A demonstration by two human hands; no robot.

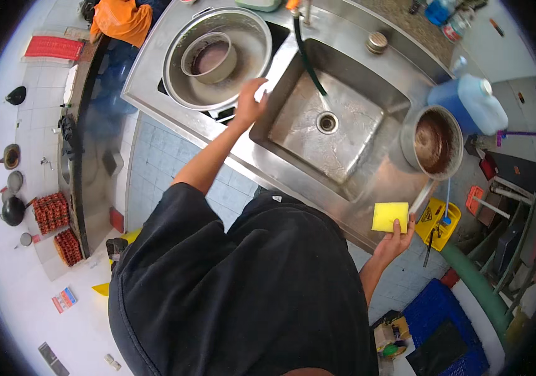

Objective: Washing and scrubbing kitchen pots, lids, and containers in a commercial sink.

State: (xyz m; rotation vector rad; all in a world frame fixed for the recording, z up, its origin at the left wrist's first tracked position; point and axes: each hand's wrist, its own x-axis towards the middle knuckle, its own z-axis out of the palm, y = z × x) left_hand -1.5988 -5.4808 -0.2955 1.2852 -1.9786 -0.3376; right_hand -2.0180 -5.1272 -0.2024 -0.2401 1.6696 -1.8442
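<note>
My left hand (250,104) is at the near rim of a large metal basin (252,89), between it and the sink; whether it grips the rim I cannot tell. A smaller bowl (230,63) with dark residue sits inside the basin. My right hand (394,239) holds a yellow sponge (390,217) at the counter's right front. Above that hand, a metal saucepan (432,141) with brown residue rests on the steel counter, its handle pointing towards my hand. A dark green hose (309,66) hangs into the steel sink (291,110), water running from its end.
Behind the saucepan stands a jug of blue liquid (470,103). A round metal lid or strainer (377,42) lies behind the sink. A yellow wet-floor sign (438,223) and a blue plastic crate (446,319) are at the right. A person in orange (121,19) is at the upper left.
</note>
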